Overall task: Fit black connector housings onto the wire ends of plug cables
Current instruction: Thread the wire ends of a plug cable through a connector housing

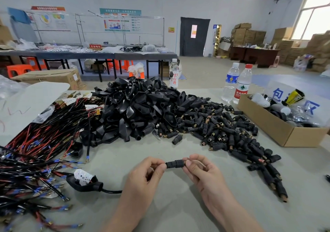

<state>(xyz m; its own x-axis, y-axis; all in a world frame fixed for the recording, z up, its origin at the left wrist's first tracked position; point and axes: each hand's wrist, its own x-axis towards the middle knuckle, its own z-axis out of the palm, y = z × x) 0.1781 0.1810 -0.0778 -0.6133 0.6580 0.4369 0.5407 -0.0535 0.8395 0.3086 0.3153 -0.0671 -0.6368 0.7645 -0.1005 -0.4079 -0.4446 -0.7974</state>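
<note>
Both hands meet low in the middle of the view, just above the bench [135, 151], and share one small black connector [175, 164]. The left hand [146, 174] pinches its left end between thumb and fingertips. The right hand [200, 171] pinches the right end, where a bit of brass shows at the fingers. The connector lies level between the two hands, clear of the surface.

A plug cable [84, 183] lies on the bench just left of the left hand, untouched. Its black plug body has a white perforated piece in it, and its cord runs off towards the left forearm.

A wire bundle [35, 151] of red and black leads with blue-sleeved ends fans out over the left side of the bench. Beyond the hands rises a heap of black housings [139, 106]. To its right a spread of small connectors [223, 130] with brass mouths trails down past the right hand.

Near the right edge sits an open cardboard box [278, 130] of mixed parts. Two water bottles [237, 85] stand upright behind its far corner.
</note>
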